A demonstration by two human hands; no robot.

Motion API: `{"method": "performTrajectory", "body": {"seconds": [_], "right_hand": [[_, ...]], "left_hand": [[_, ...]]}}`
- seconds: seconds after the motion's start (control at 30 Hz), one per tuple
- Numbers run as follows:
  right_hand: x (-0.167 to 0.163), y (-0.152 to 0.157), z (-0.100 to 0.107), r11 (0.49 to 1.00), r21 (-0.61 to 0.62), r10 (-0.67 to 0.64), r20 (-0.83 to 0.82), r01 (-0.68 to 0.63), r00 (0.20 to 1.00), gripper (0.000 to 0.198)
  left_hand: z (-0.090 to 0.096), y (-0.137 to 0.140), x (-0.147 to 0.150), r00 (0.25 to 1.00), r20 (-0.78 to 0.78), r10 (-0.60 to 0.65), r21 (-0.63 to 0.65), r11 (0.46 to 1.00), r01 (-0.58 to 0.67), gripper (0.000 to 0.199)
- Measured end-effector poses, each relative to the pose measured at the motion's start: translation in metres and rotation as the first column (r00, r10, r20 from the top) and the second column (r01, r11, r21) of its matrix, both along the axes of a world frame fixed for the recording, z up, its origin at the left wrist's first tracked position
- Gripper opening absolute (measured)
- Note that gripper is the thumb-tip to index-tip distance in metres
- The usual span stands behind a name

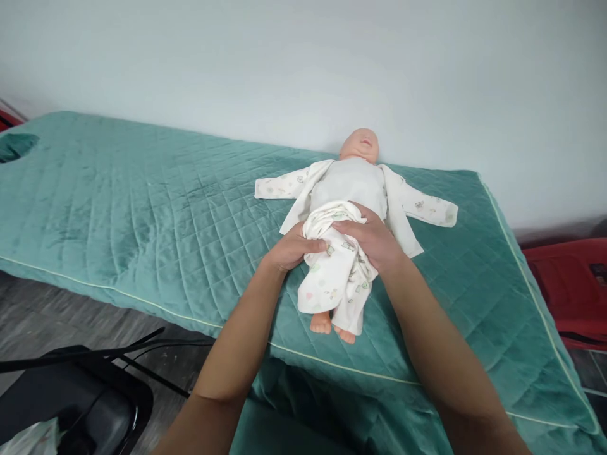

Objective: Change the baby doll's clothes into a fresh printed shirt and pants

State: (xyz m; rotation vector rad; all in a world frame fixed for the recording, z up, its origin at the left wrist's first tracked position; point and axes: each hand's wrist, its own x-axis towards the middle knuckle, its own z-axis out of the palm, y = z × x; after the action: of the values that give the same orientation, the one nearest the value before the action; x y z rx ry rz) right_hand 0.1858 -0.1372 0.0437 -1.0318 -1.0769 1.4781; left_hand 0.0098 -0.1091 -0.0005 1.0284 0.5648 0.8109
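Holding pants (327,291) w/ L hand (290,249) & R hand (375,241), thumbs (315,246) atop.

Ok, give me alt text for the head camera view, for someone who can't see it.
A person's left grip and right grip hold white patterned pants on a baby doll lying face up on a green quilted cover. A white jacket lies open, its sleeves spread to both sides.

A pale wall (190,63) stands behind a green quilted bed (118,215); 1 black chair (76,395) and grey floor (28,303) show lower left, a red object (569,287) right.
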Motion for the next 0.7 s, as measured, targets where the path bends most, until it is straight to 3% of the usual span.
{"method": "performTrajectory", "body": {"seconds": [0.1, 0.17, 0.3, 0.4, 0.53, 0.7], "right_hand": [[0.000, -0.002, 0.002, 0.998, 0.027, 0.059, 0.061, -0.060, 0.996, 0.040], [0.001, -0.004, 0.005, 0.984, 0.053, 0.162, 0.136, -0.170, 0.977, 0.044], [0.004, -0.006, 0.014, 0.930, 0.079, 0.309, 0.356, -0.358, 0.882, 0.050], [0.005, -0.006, 0.014, 0.935, 0.064, 0.284, 0.456, -0.349, 0.844, 0.043], [0.006, -0.006, 0.004, 0.940, 0.127, 0.229, 0.454, -0.316, 0.861, 0.044], [0.008, -0.010, -0.006, 0.923, 0.232, 0.152, 0.515, -0.308, 0.844, 0.031]], "left_hand": [[0.002, -0.005, 0.003, 0.995, 0.065, 0.082, -0.067, 0.995, -0.077, 0.058], [0.006, -0.009, 0.005, 0.985, 0.089, 0.149, -0.119, 0.983, -0.138, 0.057], [0.011, -0.013, 0.006, 0.962, 0.082, 0.261, -0.172, 0.954, -0.244, 0.055], [0.010, -0.012, 0.006, 0.954, 0.078, 0.290, -0.174, 0.946, -0.273, 0.052], [0.009, -0.017, 0.007, 0.956, 0.095, 0.276, -0.141, 0.955, -0.262, 0.048], [0.016, -0.052, 0.009, 0.933, 0.121, 0.339, -0.055, 0.941, -0.334, 0.046]]}}
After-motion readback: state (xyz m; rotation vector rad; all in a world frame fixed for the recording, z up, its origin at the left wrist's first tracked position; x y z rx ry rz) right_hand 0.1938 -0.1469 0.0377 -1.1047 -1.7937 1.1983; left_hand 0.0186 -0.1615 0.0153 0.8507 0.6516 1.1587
